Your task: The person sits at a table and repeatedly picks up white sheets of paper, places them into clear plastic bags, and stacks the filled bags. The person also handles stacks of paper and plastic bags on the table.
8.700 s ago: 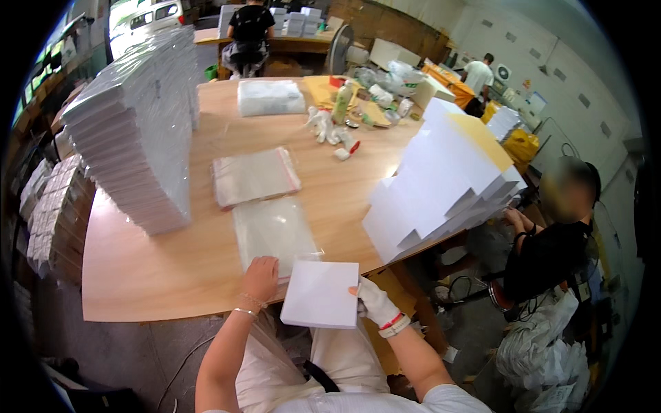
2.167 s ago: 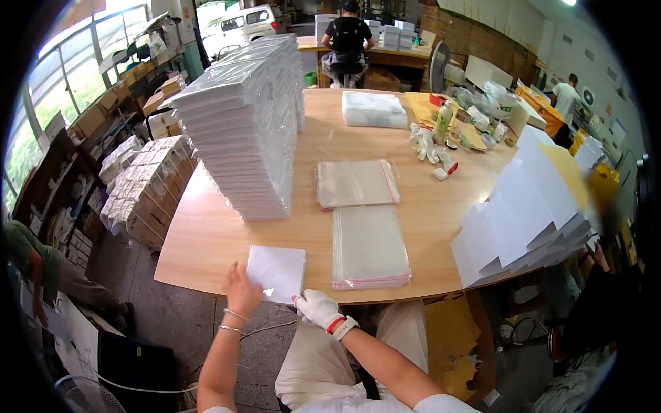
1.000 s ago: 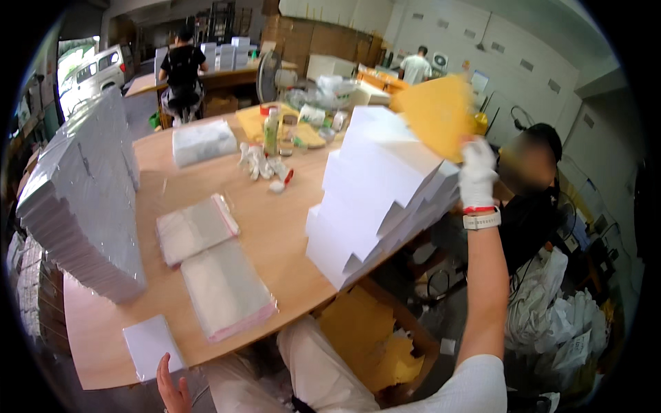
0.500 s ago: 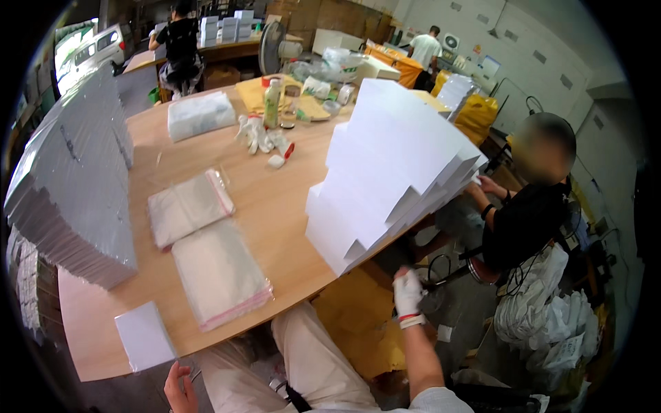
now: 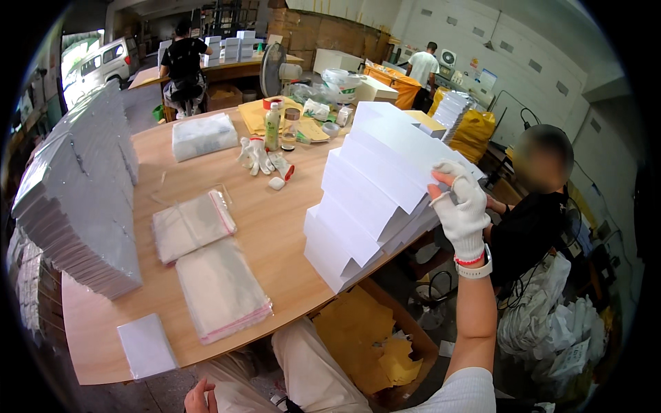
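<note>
My right hand [image 5: 460, 206], in a white knit glove with bare fingertips, is raised at the right side of a tall staggered stack of white paper blocks [image 5: 372, 186]. Its fingers are loosely curved and apart from the thumb, with nothing seen between them; whether they touch the paper I cannot tell. My bare left hand [image 5: 200, 397] hangs low by my lap, only partly in view, its fingers loose and holding nothing visible. Nearest to it, a thin white block [image 5: 147, 346] lies at the table's corner. Two piles of clear plastic bags [image 5: 222, 289] with pink strips lie mid-table.
Film-wrapped white packs [image 5: 76, 199] rise high at the left. White gloves [image 5: 256, 155], a bottle [image 5: 272, 127], tape rolls [image 5: 292, 118] and a plastic-wrapped bundle [image 5: 204, 136] lie farther back. A co-worker [image 5: 533, 206] sits at right. Below the table edge is a carton with yellow paper [image 5: 358, 330].
My right hand has risen from below the table edge to the upper right side of the white stack. My left hand has dropped slightly lower and to the right.
</note>
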Action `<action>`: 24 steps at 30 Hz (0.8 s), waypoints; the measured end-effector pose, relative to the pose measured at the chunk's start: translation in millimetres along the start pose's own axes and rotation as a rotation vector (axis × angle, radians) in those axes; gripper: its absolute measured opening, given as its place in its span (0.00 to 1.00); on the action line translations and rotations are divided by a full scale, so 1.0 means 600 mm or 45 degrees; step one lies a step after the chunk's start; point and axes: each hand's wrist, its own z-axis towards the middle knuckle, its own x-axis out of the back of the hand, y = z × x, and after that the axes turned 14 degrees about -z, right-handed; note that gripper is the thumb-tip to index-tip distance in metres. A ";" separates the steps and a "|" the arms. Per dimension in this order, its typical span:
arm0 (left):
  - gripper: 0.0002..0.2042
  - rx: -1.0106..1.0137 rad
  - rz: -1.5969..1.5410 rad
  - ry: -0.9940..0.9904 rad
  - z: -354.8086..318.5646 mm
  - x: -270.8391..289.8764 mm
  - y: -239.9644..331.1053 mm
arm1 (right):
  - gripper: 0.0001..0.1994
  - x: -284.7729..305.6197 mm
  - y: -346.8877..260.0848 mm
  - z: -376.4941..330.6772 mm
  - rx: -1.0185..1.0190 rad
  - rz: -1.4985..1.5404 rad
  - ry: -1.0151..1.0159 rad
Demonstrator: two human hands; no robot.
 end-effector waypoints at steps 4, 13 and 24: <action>0.15 0.035 -0.058 0.071 -0.017 0.016 0.017 | 0.14 0.022 0.059 -0.006 0.222 -0.177 0.008; 0.13 -0.216 -0.369 -0.082 0.075 -0.022 0.083 | 0.19 0.077 0.004 -0.003 0.731 -0.468 0.038; 0.17 0.150 -2.267 -0.933 0.420 -0.247 0.480 | 0.19 0.090 -0.046 -0.023 0.628 -0.281 -0.010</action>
